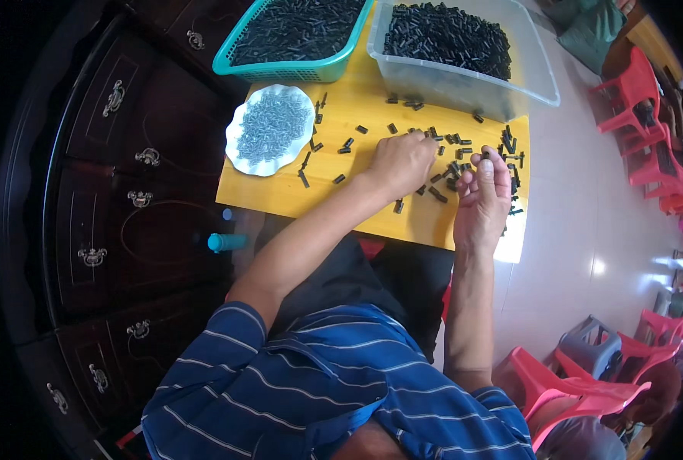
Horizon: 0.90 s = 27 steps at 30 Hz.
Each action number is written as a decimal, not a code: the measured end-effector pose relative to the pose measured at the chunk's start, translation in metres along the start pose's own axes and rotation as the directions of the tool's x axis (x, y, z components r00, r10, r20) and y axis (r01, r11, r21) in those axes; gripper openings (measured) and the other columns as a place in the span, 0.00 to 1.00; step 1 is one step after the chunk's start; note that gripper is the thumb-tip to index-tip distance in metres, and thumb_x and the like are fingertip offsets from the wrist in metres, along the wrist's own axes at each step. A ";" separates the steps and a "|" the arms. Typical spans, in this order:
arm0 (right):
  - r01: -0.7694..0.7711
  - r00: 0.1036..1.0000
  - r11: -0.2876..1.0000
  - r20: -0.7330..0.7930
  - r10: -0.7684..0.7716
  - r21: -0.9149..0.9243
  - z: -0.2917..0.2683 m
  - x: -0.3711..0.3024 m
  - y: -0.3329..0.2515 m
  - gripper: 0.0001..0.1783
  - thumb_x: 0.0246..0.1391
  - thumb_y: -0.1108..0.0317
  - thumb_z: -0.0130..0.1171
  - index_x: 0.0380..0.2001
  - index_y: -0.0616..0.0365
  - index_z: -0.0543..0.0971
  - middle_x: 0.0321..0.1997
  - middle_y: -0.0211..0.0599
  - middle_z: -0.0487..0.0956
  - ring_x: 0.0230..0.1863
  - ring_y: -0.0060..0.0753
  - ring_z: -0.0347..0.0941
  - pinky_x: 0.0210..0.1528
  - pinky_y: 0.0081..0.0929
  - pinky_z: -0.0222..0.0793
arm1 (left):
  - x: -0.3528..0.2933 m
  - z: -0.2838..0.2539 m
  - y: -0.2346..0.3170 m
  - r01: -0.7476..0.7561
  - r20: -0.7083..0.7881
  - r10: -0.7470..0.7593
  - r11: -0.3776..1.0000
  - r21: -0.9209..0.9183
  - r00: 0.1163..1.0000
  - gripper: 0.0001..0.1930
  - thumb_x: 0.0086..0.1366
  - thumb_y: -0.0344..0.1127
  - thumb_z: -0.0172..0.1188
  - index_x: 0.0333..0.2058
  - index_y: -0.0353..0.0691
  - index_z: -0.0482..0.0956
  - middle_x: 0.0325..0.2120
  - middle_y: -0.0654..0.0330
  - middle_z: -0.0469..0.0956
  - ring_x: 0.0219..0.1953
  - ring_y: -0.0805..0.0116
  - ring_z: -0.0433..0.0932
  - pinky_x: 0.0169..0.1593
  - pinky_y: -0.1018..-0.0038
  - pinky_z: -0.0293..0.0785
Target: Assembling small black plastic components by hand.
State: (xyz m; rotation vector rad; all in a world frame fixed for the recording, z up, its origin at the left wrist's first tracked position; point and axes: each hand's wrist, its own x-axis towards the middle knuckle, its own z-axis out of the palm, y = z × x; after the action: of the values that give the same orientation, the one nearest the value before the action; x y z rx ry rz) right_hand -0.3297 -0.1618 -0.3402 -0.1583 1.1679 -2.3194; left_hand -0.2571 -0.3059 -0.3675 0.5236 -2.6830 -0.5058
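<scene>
Many short black plastic tube-like pieces (464, 170) lie loose across the yellow table (349, 198). My left hand (402, 163) rests back side up among them, its fingers curled down and its fingertips hidden. Beside it, my right hand (484, 192) is turned palm up, with thumb and fingers closed on a small black piece (485, 156). Longer black pieces with a crossbar (514, 156) lie along the table's right edge. At the left stands a white scalloped plate (232, 146) heaped with small silvery metal parts (274, 125).
A teal basket (295, 74) and a clear plastic bin (456, 83), both full of black pieces, stand at the table's far side. Dark drawers (104, 207) rise at the left. Red plastic chairs (544, 383) and a grey stool (590, 345) are at the right. A teal cylinder (226, 242) stands by the drawers.
</scene>
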 end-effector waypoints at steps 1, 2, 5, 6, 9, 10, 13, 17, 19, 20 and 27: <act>0.001 1.000 1.000 0.020 -0.001 -0.017 0.000 0.000 0.001 0.13 0.68 0.67 0.60 0.53 0.56 0.78 0.44 0.30 0.80 0.32 0.17 0.74 0.37 0.15 0.71 | -0.004 -0.003 -0.002 -0.002 -0.014 0.001 0.999 -0.049 1.000 0.05 0.64 0.34 0.62 0.33 0.40 0.79 0.31 0.54 0.80 0.34 0.50 0.82 0.38 0.55 0.77; 0.001 1.000 1.000 0.022 -0.001 -0.016 0.000 0.000 0.002 0.13 0.68 0.67 0.60 0.53 0.56 0.78 0.44 0.30 0.80 0.32 0.17 0.74 0.37 0.15 0.71 | -0.009 -0.008 -0.002 -0.005 -0.027 0.002 0.995 -0.097 1.000 0.06 0.65 0.34 0.62 0.35 0.39 0.78 0.31 0.53 0.80 0.34 0.49 0.81 0.38 0.55 0.77; -0.064 0.991 0.994 0.110 0.073 -0.088 0.003 -0.003 0.007 0.12 0.68 0.67 0.60 0.52 0.57 0.80 0.42 0.30 0.80 0.33 0.17 0.73 0.37 0.15 0.70 | -0.023 -0.041 0.005 0.007 -0.108 -0.032 0.975 -0.222 0.994 0.05 0.66 0.33 0.60 0.35 0.38 0.77 0.30 0.53 0.79 0.34 0.48 0.81 0.38 0.56 0.76; -0.067 0.991 0.994 0.112 0.077 -0.089 0.005 -0.005 0.008 0.12 0.68 0.67 0.60 0.52 0.57 0.80 0.42 0.30 0.80 0.33 0.17 0.73 0.37 0.15 0.70 | -0.026 -0.050 0.007 0.011 -0.109 -0.036 0.975 -0.221 0.993 0.05 0.66 0.33 0.60 0.35 0.38 0.77 0.30 0.53 0.79 0.34 0.48 0.81 0.38 0.56 0.76; -0.043 0.974 0.983 0.210 0.081 -0.176 0.007 -0.010 0.011 0.12 0.69 0.69 0.59 0.52 0.58 0.80 0.42 0.30 0.81 0.34 0.18 0.73 0.39 0.17 0.70 | -0.034 -0.074 0.014 -0.017 -0.163 -0.039 0.944 -0.329 0.986 0.04 0.67 0.29 0.61 0.36 0.36 0.75 0.31 0.52 0.80 0.34 0.49 0.81 0.37 0.59 0.76; -0.045 0.974 0.983 0.213 0.083 -0.178 0.008 -0.012 0.011 0.12 0.69 0.69 0.59 0.52 0.58 0.80 0.42 0.30 0.81 0.34 0.18 0.73 0.39 0.17 0.70 | -0.036 -0.078 0.016 -0.015 -0.165 -0.042 0.944 -0.329 0.985 0.04 0.67 0.29 0.61 0.36 0.36 0.75 0.31 0.52 0.80 0.34 0.49 0.81 0.37 0.59 0.76; -0.031 0.963 0.972 0.253 0.092 -0.235 0.014 -0.016 0.012 0.13 0.69 0.68 0.59 0.53 0.58 0.80 0.41 0.30 0.80 0.35 0.20 0.73 0.40 0.18 0.70 | -0.039 -0.089 0.019 -0.039 -0.197 -0.029 0.942 -0.332 0.980 0.04 0.66 0.28 0.62 0.37 0.36 0.76 0.31 0.52 0.80 0.34 0.49 0.82 0.37 0.60 0.76; 0.006 0.944 0.965 0.321 0.081 -0.261 0.012 -0.016 0.021 0.12 0.68 0.71 0.59 0.52 0.61 0.80 0.42 0.31 0.81 0.36 0.20 0.73 0.42 0.19 0.70 | -0.042 -0.091 0.020 -0.052 -0.182 -0.009 0.944 -0.325 0.983 0.05 0.66 0.28 0.62 0.37 0.36 0.76 0.31 0.52 0.80 0.34 0.49 0.82 0.37 0.60 0.77; 0.004 0.936 0.965 0.340 0.088 -0.261 0.013 -0.017 0.021 0.12 0.67 0.72 0.59 0.52 0.61 0.80 0.42 0.31 0.81 0.36 0.20 0.73 0.43 0.20 0.71 | -0.043 -0.091 0.020 -0.054 -0.175 -0.004 0.944 -0.327 0.985 0.05 0.65 0.28 0.62 0.37 0.36 0.76 0.31 0.52 0.80 0.34 0.49 0.82 0.37 0.60 0.77; 0.005 0.933 0.963 0.347 0.093 -0.271 0.013 -0.017 0.021 0.12 0.67 0.72 0.59 0.51 0.62 0.80 0.42 0.31 0.82 0.36 0.20 0.73 0.43 0.20 0.71 | -0.043 -0.092 0.021 -0.064 -0.163 0.013 0.948 -0.312 0.986 0.05 0.65 0.29 0.62 0.37 0.37 0.76 0.32 0.52 0.81 0.34 0.49 0.82 0.37 0.60 0.77; 0.001 0.902 0.931 0.402 0.157 -0.365 0.013 -0.020 0.020 0.10 0.65 0.74 0.62 0.49 0.61 0.82 0.43 0.27 0.83 0.41 0.16 0.75 0.46 0.18 0.72 | -0.054 -0.096 0.010 -0.115 -0.132 0.085 0.964 -0.241 0.988 0.05 0.64 0.29 0.64 0.36 0.37 0.78 0.32 0.53 0.82 0.34 0.48 0.82 0.37 0.60 0.78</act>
State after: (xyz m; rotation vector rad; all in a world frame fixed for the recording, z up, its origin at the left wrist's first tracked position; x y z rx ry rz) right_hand -0.3006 -0.1705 -0.3455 -0.7007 1.3175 -1.8477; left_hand -0.1736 -0.3008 -0.2946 0.3335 -2.4696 -0.7433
